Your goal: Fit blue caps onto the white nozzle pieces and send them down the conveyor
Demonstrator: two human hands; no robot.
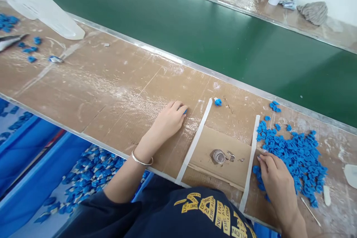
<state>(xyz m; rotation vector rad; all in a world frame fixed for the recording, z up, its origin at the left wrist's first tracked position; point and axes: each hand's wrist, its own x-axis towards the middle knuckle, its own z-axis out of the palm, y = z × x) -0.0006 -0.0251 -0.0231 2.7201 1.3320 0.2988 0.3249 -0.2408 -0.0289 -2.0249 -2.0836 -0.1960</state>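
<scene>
My left hand [169, 119] rests on the brown cardboard bench top [111, 81], its fingertips curled over a small blue rubber piece [184, 111]. A thin metal bangle [142, 159] circles that wrist. My right hand [275, 182] lies at the near edge of a heap of small blue pieces [295, 160], and its fingers hide whatever they may hold. Between my hands, two white tape strips [195, 141] [250, 163] flank a cardboard patch [223, 160] bearing a small clear cap [219, 157]. One blue-and-white piece [218, 101] lies apart beyond the strips.
A green conveyor belt [195, 33] with a metal edge [223, 76] runs behind the bench. A blue-lined bin [89, 178] of blue-and-white pieces sits low on the left. A translucent plastic sheet [36, 3] and scattered blue pieces [30, 48] lie at the far left.
</scene>
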